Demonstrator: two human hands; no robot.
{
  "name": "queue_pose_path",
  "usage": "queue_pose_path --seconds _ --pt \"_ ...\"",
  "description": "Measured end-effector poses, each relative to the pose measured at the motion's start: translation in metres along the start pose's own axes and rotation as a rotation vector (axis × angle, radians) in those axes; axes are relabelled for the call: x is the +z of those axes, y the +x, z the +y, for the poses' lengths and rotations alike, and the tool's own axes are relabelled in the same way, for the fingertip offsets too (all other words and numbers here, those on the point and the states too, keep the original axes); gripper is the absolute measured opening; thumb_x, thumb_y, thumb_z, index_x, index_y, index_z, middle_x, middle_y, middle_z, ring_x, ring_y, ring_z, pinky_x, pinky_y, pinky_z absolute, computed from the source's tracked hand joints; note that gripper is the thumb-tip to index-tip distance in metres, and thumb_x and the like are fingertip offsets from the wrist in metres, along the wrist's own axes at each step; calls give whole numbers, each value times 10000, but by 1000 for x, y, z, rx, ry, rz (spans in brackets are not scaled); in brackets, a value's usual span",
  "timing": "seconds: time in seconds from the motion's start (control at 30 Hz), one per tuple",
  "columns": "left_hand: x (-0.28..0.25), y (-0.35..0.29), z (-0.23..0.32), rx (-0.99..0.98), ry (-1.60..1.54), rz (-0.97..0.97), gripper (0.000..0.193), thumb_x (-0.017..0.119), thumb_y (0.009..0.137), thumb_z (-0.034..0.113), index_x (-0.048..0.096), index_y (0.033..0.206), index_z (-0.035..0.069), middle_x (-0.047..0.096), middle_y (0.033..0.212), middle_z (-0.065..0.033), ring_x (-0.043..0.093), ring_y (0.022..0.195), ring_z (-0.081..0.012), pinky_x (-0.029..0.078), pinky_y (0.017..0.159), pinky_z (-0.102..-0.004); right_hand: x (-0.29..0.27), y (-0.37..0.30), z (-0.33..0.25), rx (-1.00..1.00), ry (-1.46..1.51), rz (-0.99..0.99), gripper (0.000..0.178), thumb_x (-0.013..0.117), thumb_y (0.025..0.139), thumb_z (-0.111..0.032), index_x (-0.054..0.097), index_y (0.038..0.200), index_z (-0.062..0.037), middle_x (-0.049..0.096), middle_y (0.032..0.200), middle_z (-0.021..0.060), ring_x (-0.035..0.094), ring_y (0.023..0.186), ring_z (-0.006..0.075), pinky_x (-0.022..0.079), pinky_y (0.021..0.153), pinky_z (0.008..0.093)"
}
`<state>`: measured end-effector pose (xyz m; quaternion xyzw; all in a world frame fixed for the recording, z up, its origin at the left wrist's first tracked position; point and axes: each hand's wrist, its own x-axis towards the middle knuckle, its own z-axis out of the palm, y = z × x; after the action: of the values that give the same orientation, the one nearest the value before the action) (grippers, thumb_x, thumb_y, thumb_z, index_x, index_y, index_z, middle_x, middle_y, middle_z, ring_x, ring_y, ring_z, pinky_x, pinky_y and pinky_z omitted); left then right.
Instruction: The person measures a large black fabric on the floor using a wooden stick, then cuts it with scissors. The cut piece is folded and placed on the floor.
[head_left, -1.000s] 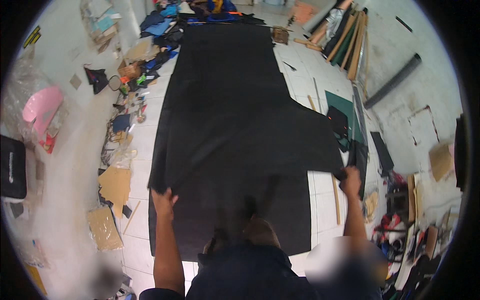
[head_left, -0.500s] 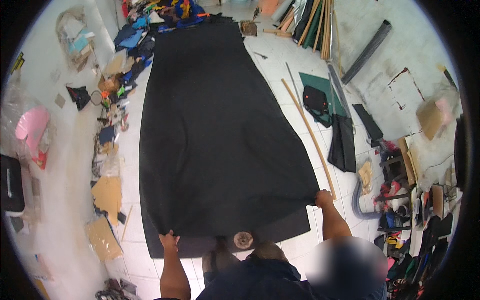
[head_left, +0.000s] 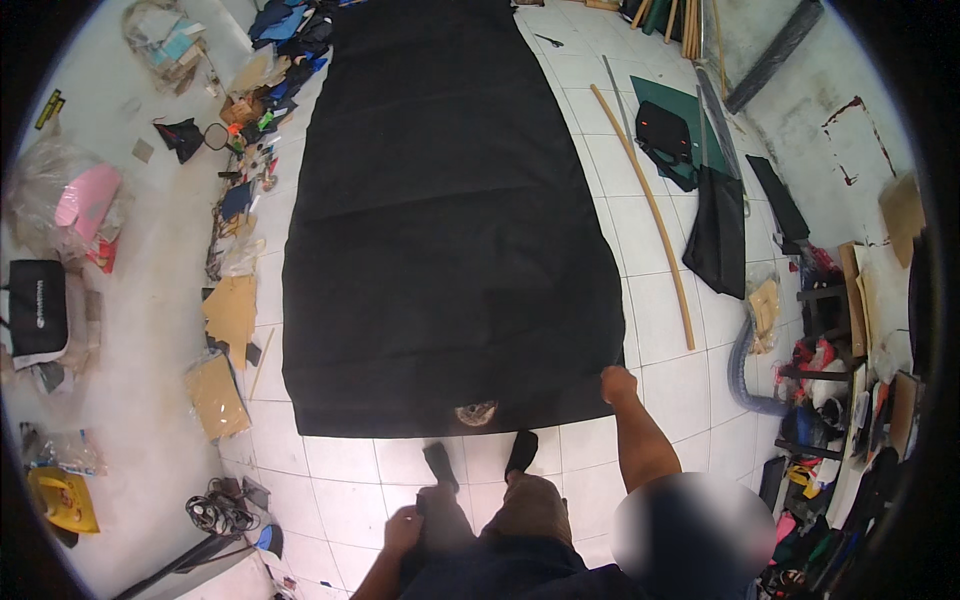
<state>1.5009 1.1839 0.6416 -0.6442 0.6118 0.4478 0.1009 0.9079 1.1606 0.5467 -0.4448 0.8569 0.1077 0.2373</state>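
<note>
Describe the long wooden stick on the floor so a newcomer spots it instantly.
Start at the big black fabric sheet spread on the white tiled floor. Just right of it, the wooden stick lies lengthwise, between the sheet and the black bag. It is long, slim and tan, unlike the thin grey rod near its far end.

- A long wooden stick (head_left: 648, 225) lies on the white tiled floor (head_left: 670, 390).
- A black bag (head_left: 665, 135) rests on a green sheet (head_left: 665, 90), right of the stick.
- Scissors (head_left: 548, 41) lie near the upper edge.
- A dark roll (head_left: 775, 55) leans against the right wall.
- A grey curved tube (head_left: 742, 375) lies at right.
- A pink object (head_left: 88, 200), in clear plastic, is at the left wall.
- A black case (head_left: 38, 308) is just below it.
- Brown cardboard (head_left: 230, 315) lies along the left side.
</note>
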Motion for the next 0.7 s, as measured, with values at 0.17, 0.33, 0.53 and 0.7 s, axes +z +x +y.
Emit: queue_pose_path --seconds 0.17,0.33,0.53,0.7 --pt "-8 -33 -16 -95 67 -174 512 652 898 420 631 1255 53 720 1093 -169 698 1014 -331 556 892 -406 23 -72 -86 -309 288 -2 221 531 934 -233 715 949 -110 704 1002 157 685 927 376 559 818 510" --pt "-12 -31 -39 -64 -20 -269 611 675 873 483 603 1295 47 732 1096 -154 697 1061 -274 543 926 -386 38 -245 -139 -457 275 -406 331 622 912 -437 721 1059 -157 706 1096 142 657 1043 352 529 903 452" --pt "17 -58 -105 661 312 -393 358 673 874 385 717 1027 64 725 966 -173 697 896 -324 532 826 -452 127 -398 -150 -540 347 -472 441 566 951 -494 688 1092 -94 684 1141 143 596 1152 358 483 954 476" --pt "4 -98 -59 443 299 -504 337 552 939 365 708 962 68 686 963 -240 659 951 -396 492 877 -490 49 -441 -176 -154 506 -566 439 508 1000 -478 673 1019 -72 680 1077 161 619 1062 385 482 896 477"
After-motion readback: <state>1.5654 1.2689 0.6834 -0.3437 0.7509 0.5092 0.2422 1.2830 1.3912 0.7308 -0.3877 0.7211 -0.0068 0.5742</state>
